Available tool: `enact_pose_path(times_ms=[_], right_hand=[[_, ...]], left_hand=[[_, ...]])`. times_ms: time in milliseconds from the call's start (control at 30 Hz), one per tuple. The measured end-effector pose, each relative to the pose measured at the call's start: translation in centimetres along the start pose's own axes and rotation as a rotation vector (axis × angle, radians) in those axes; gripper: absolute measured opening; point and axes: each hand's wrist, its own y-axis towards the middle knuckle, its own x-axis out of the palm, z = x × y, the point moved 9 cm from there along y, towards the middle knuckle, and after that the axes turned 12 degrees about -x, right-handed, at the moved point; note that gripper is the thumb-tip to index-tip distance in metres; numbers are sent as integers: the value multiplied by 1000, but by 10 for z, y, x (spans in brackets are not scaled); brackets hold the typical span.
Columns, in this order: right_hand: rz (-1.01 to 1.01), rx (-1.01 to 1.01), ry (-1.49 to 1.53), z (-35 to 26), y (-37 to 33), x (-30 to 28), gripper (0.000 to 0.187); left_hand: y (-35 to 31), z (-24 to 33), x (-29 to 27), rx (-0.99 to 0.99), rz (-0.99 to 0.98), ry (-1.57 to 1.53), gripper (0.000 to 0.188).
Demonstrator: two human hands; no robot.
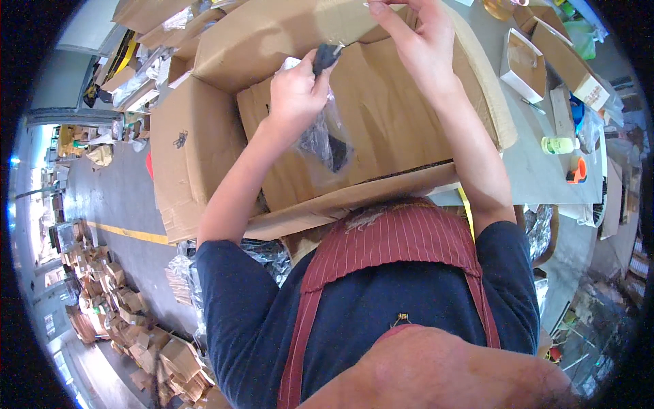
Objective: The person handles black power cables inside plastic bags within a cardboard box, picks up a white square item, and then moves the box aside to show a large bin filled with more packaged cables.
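Observation:
Over the open cardboard box (197, 123), my left hand (296, 99) is closed around a small black object (327, 58) with a pale, metal-looking tip. Its exact kind does not show. A clear plastic bag (317, 140) hangs below the same hand into the box, with something dark in its lower end. My right hand (424, 44) is raised at the box's far right side, thumb and fingers pinched together. A tiny white bit shows at its fingertips, too small to name, and part of this hand is cut off by the upper edge.
The box rests on a grey table (531, 163). To the right are a white open carton (523, 65), a bottle of pale green liquid (558, 145) and an orange cup-like thing (578, 170). Cardboard piles (136, 320) lie on the floor at the left.

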Motion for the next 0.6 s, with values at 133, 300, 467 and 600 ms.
enact_pose_path(times_ms=[133,300,467,600], right_hand=[[-10,11,4,-11,-1,4,38],[-128,61,-74,-4,-8,17,32],[-166,41,-112,10,-15,21,28],[-190,88,-122,18,-17,24,28]], left_hand=[[-1,0,3,197,128,200,20],[10,-50,43,-351,-429,-516,20],[16,-47,46,-253,-613,-554,34],[14,-57,59,-203,-674,-505,35]])
